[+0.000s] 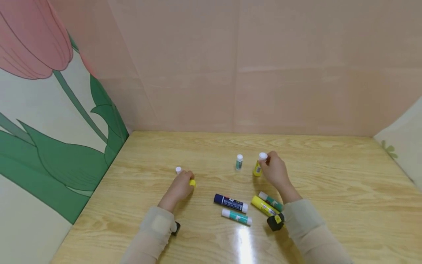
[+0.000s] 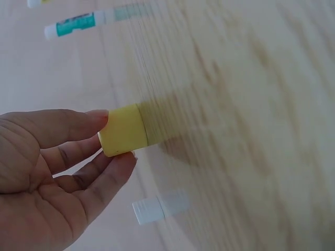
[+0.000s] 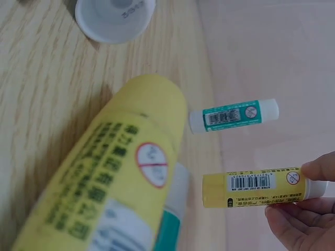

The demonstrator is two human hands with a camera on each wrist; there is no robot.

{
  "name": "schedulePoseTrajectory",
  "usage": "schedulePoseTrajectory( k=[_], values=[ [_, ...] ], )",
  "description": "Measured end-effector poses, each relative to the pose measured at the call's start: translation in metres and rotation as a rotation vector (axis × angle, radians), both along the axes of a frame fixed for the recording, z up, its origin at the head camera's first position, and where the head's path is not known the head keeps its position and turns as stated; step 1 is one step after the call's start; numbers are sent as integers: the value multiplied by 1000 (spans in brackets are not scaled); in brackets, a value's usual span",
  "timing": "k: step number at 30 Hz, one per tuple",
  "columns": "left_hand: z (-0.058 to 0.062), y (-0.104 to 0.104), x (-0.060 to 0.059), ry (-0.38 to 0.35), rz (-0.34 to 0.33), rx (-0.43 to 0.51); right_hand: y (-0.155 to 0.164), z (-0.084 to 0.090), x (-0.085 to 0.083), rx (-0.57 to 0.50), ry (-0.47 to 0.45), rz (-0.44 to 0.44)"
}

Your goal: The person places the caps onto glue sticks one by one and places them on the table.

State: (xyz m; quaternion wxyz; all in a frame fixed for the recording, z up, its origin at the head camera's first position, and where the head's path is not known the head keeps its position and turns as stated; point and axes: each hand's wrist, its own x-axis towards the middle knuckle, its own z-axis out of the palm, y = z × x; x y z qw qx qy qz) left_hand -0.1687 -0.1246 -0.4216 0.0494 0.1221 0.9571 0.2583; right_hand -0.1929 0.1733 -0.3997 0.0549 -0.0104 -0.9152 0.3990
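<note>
My left hand (image 1: pixel 180 186) pinches a yellow cap (image 2: pixel 124 130) between thumb and fingertips, right at the tabletop. Beside it stands a small white cap (image 2: pixel 157 209), partly hidden behind the hand in the head view. Farther right, my right hand (image 1: pixel 274 170) holds a yellow glue stick (image 3: pixel 251 187) by its white top end, thumb on one side and fingers on the other. That stick is upright, its yellow end low over the table. Just left of it a small teal glue stick (image 1: pixel 239 162) with white ends stands upright.
Nearer the front lie a dark blue glue stick (image 1: pixel 230 202), a teal one (image 1: pixel 236 216), another yellow one (image 1: pixel 265 206) and a second teal one (image 1: pixel 270 201). The right wrist's black camera (image 1: pixel 275 222) overlaps the yellow one. A pink wall (image 1: pixel 230 73) bounds the wooden table (image 1: pixel 346 183) behind.
</note>
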Motion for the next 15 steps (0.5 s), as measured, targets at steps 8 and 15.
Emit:
schedulePoseTrajectory(
  k=[8,15],
  values=[
    [1,4,-4,-2,-22,7,-1,10,4,-37,37,19],
    [-2,4,-6,-1,-32,12,-3,11,7,-74,13,48]
  ],
)
